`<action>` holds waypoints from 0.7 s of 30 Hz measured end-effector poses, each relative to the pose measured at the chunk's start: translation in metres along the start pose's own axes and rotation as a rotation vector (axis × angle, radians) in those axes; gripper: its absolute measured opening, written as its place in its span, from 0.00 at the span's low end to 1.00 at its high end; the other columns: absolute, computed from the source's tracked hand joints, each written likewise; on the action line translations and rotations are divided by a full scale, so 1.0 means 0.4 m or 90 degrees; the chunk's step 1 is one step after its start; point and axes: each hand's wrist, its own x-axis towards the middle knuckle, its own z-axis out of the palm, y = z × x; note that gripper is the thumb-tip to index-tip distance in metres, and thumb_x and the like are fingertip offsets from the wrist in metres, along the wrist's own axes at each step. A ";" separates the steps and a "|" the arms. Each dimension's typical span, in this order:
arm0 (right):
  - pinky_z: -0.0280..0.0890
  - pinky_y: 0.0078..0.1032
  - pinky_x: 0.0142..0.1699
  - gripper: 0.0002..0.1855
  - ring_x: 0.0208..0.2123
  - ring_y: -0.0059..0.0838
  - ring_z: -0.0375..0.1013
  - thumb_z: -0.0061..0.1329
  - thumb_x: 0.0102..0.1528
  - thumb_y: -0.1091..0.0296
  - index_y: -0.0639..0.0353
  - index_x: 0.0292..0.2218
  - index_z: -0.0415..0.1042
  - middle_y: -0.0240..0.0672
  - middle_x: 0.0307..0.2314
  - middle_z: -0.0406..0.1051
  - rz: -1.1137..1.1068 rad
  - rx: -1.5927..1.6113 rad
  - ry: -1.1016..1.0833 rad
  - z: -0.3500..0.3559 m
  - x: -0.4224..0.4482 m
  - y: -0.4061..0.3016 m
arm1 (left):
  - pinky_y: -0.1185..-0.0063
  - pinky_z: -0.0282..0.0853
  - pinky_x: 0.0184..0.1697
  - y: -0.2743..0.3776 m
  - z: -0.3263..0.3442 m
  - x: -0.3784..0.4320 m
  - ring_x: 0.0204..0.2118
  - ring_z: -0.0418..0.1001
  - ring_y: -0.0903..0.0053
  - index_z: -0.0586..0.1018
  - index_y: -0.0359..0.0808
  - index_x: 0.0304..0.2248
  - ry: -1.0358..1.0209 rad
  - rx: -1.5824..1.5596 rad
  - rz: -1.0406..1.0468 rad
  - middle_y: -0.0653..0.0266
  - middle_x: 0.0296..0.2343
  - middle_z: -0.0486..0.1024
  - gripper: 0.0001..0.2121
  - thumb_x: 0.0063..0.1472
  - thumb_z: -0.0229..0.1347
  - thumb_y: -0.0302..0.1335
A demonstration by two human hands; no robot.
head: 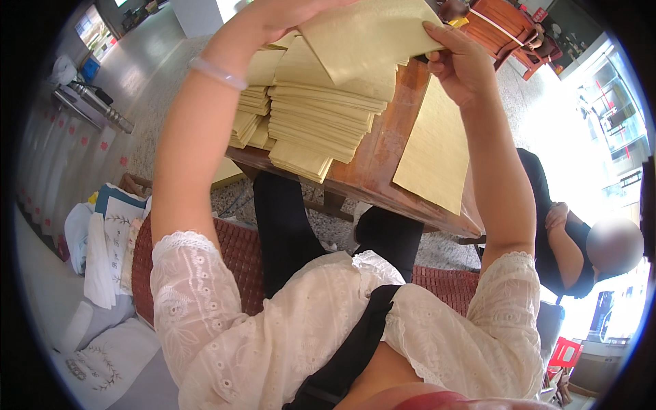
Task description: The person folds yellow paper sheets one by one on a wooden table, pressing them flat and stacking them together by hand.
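My right hand (456,64) pinches the corner of a folded yellow paper sheet (374,38) between thumb and fingers. The sheet is raised at a slant above a thick stack of folded yellow paper (323,115). At the top edge of the picture, my left hand (294,15) is against the other side of this sheet; its fingertips are cut off or hidden. Smaller piles of the same paper (251,110) lie left of the stack, partly behind my left forearm. A single flat yellow sheet (435,148) rests on the wooden table (366,159), under my right forearm.
A person with crossed arms (558,220) sits close on the right. I sit on a brown woven seat mat (236,266), with folded cloths (115,241) to the left. Farther off are reddish wooden furniture (499,23) and a red plastic stool (564,353).
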 end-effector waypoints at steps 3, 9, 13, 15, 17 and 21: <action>0.61 0.13 0.20 0.08 0.19 0.17 0.67 0.51 0.54 0.69 0.65 0.33 0.70 0.34 0.23 0.72 0.100 0.064 0.037 0.020 -0.007 0.027 | 0.84 0.67 0.36 -0.050 -0.075 -0.029 0.34 0.70 0.84 0.72 0.29 0.44 -0.007 0.008 -0.136 0.65 0.32 0.74 0.16 0.58 0.56 0.29; 0.57 0.11 0.20 0.12 0.15 0.13 0.63 0.50 0.55 0.60 0.60 0.26 0.70 0.30 0.17 0.69 0.161 -0.230 -0.063 0.027 -0.038 0.059 | 0.84 0.66 0.28 -0.153 -0.121 0.028 0.25 0.70 0.85 0.76 0.31 0.33 0.107 0.211 -0.089 0.67 0.25 0.75 0.11 0.52 0.61 0.27; 0.51 0.12 0.19 0.17 0.13 0.13 0.59 0.53 0.53 0.56 0.56 0.19 0.67 0.28 0.14 0.66 0.137 -0.365 -0.076 0.025 -0.037 0.082 | 0.78 0.68 0.29 -0.226 -0.105 0.017 0.25 0.72 0.78 0.77 0.34 0.30 0.161 0.425 -0.042 0.64 0.23 0.76 0.11 0.48 0.63 0.29; 0.50 0.13 0.19 0.18 0.13 0.13 0.57 0.53 0.52 0.55 0.55 0.18 0.66 0.27 0.13 0.65 0.132 -0.399 -0.067 0.019 -0.038 0.090 | 0.75 0.69 0.30 -0.220 -0.079 0.006 0.25 0.73 0.73 0.76 0.34 0.30 0.205 0.490 -0.032 0.62 0.23 0.76 0.12 0.47 0.64 0.30; 0.49 0.13 0.19 0.18 0.13 0.12 0.56 0.53 0.52 0.54 0.55 0.18 0.67 0.26 0.13 0.64 0.139 -0.414 -0.059 0.008 -0.035 0.099 | 0.72 0.69 0.34 -0.211 -0.055 0.009 0.31 0.73 0.68 0.76 0.34 0.32 0.186 0.567 -0.052 0.58 0.28 0.76 0.13 0.47 0.63 0.29; 0.50 0.13 0.19 0.20 0.14 0.12 0.57 0.52 0.53 0.52 0.57 0.20 0.68 0.25 0.13 0.64 0.147 -0.464 -0.096 -0.003 -0.048 0.111 | 0.79 0.67 0.41 -0.216 -0.026 -0.021 0.38 0.72 0.75 0.74 0.35 0.42 0.137 0.740 -0.035 0.61 0.34 0.75 0.12 0.59 0.53 0.28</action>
